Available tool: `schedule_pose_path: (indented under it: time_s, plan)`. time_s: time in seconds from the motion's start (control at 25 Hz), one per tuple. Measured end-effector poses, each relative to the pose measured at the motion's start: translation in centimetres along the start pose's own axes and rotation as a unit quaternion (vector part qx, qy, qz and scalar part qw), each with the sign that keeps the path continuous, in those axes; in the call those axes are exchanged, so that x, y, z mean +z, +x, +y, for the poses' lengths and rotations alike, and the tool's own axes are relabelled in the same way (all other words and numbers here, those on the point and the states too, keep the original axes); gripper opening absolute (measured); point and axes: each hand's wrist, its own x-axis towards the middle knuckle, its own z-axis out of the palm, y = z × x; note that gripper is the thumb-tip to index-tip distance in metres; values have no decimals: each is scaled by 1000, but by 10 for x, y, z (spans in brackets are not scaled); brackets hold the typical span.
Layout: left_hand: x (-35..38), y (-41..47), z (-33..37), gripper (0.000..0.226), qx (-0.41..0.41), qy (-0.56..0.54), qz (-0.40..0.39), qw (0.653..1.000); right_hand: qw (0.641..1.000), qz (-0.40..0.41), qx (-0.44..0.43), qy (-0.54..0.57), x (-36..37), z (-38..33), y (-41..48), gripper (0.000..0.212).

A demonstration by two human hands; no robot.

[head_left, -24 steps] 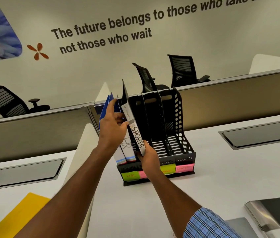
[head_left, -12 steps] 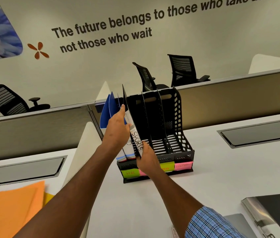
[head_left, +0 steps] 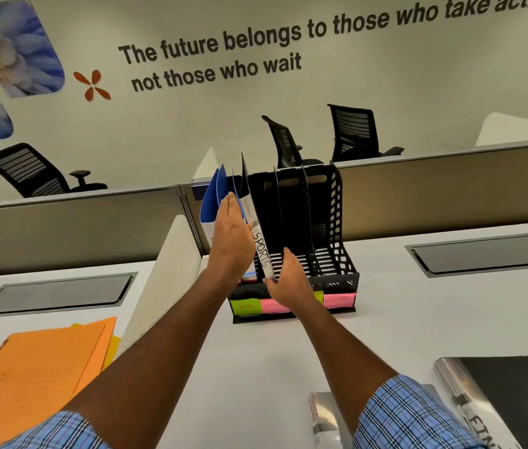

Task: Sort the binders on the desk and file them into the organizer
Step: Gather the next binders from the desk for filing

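On the wall [head_left: 385, 102] at upper frame I read "The future belongs to those who take action, not those who wait"; the binder [head_left: 262, 251] at centre says "SPORTS" (spine), and the green label [head_left: 245, 306] below it "HR".

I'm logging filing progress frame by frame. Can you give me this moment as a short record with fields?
organizer: black, upright on desk, right slots empty
SPORTS binder: tilted, going into a left slot
left hand: flat against blue folders, keeping them aside
right hand: grips the binder's lower end
labels: green HR, pink ones unreadable
orange folders: unfiled, desk left
black binder: unfiled, desk right
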Motion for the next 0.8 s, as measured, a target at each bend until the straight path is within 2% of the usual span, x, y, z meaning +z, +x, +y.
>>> schedule_pose_path:
  time_s: [0.12, 0.2, 0.36, 0.64, 0.8]
  plan:
    - [5, -40, 1, 54, 27, 12, 31, 999, 1000, 2, -2, -21, -6, 2, -22, 90]
    - [10, -64, -2, 51, 10, 0, 31, 999, 999, 2, 4, -35, -8, 5, -39, 88]
    - [20, -108, -6, 43, 3, -17, 4, 1000, 999, 11, 15, -42, -12, 13, -77, 71]
    - [55, -176, -9, 41, -122, -53, -150, 980, 994, 9, 65, -83, -18, 34, -137, 63]
    - [80, -223, -12, 54, -253, -33, -269, 929, 981, 3, 151, -126, -23, 63, -185, 62]
